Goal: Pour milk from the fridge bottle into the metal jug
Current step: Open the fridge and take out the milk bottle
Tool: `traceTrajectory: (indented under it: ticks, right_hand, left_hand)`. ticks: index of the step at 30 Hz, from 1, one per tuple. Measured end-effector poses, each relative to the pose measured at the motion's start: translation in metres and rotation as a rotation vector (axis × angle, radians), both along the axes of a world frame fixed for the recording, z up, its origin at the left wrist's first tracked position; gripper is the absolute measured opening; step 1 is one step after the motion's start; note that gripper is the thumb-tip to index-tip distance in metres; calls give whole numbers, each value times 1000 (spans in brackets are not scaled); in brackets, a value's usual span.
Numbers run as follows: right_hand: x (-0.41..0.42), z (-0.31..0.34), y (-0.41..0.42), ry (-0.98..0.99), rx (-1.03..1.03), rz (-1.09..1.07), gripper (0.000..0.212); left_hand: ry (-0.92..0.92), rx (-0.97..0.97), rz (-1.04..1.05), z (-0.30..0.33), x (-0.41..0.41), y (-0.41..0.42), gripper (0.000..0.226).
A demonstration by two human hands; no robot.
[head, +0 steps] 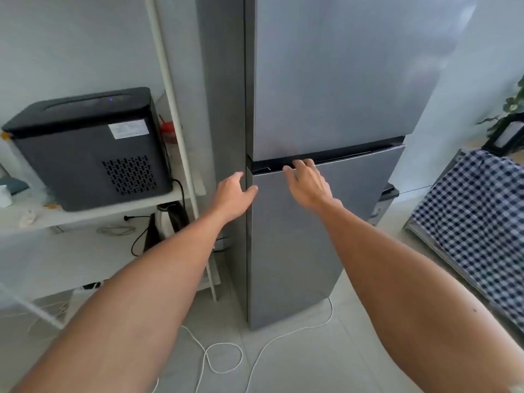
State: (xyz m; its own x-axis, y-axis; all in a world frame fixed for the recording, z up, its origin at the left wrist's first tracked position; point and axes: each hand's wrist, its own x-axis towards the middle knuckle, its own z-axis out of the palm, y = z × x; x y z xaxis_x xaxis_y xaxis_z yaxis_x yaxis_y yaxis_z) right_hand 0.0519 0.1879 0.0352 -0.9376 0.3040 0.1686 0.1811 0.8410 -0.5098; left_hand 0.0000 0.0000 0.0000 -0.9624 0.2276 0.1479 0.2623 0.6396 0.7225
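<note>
**Both hands at the closed fridge door**

The right hand reaches to the dark recessed handle slot that runs between the two doors of the grey fridge; its fingertips hook over the top edge of the lower door, curled into the slot. The left hand sits at the left edge of that same lower door, thumb lying on the door's front face and the other fingers wrapped round the corner onto the fridge's side, gripping the edge. Both forearms stretch forward from the bottom of the view, bare.

Both fridge doors are shut, so the milk bottle cannot be seen, and the metal jug is not in view either.

Left of the fridge stands a white shelf unit. A black boxy appliance with a vented side panel and a white label sits on its upper shelf, a small blue light glowing on top. Behind it a red-capped container shows, and below the shelf a kettle rests beside a black power cable. A white cord loops across the pale tiled floor in front of the fridge. To the right a blue-and-white checked cloth drapes over a piece of furniture, with a leafy plant above it near the wall
</note>
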Motion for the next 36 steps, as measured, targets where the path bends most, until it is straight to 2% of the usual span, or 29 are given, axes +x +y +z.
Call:
traceTrajectory:
  ticks: [4,6,9,11,15,20,24,32,36]
  right_hand:
    - [-21,-14,-7,24,-132,-23,50]
    - [-32,-18,-8,45,-209,-23,52]
    - [-46,-22,-5,105,-279,-36,52]
    - [-53,-27,-3,145,-340,-31,52]
    - [-58,-33,-1,206,-442,-42,49]
    - [-52,-24,-3,151,-467,-36,52]
    - [-47,-24,-4,137,-493,-91,53]
    - [-22,-20,2,111,-406,-109,52]
    - [6,-23,11,121,-396,-153,53]
  left_hand:
    - [-5,113,-20,-20,-14,10,51]
    - [-13,248,-18,-33,-27,15,40]
    - [-22,352,-34,-57,-49,20,47]
    - [-13,362,-48,-57,-49,21,51]
    - [35,337,-55,-61,-50,22,44]
    - [44,333,-51,-60,-42,24,42]
    - [65,322,-79,-63,-31,24,50]
    - [67,341,-97,-64,0,23,57]
    - [104,381,-54,-63,25,23,44]
